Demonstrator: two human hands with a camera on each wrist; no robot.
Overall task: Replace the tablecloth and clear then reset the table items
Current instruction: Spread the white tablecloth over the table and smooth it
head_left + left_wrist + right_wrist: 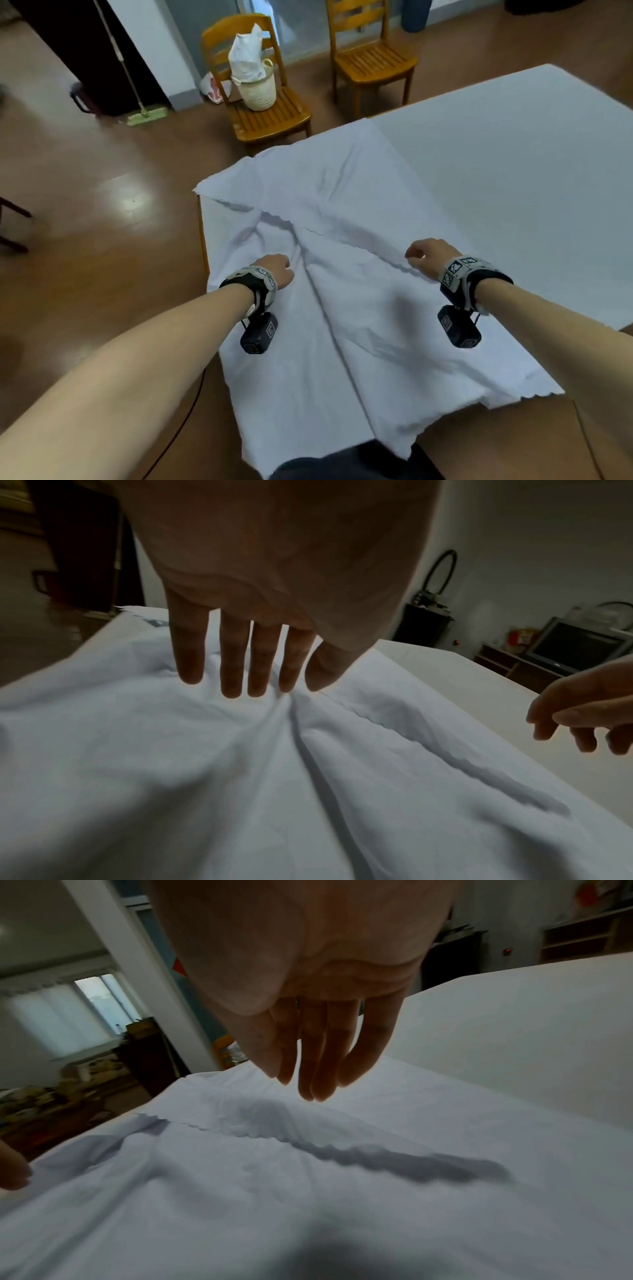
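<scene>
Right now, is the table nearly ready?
Not yet. Done: the white table is cleared. In hand: the crumpled white scallop-edged tablecloth covers only the near end, with the left hand and right hand open above it. Left: spreading it out and resetting the items; none show on the table.

White tablecloth (342, 308); orange-brown wooden chairs (270, 113); cream woven basket (258, 90); green mop head (147, 116).

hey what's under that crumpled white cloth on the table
The crumpled cloth lies on the white table, whose surface shows bare beyond it. Whatever is directly beneath the folds is covered.
</scene>
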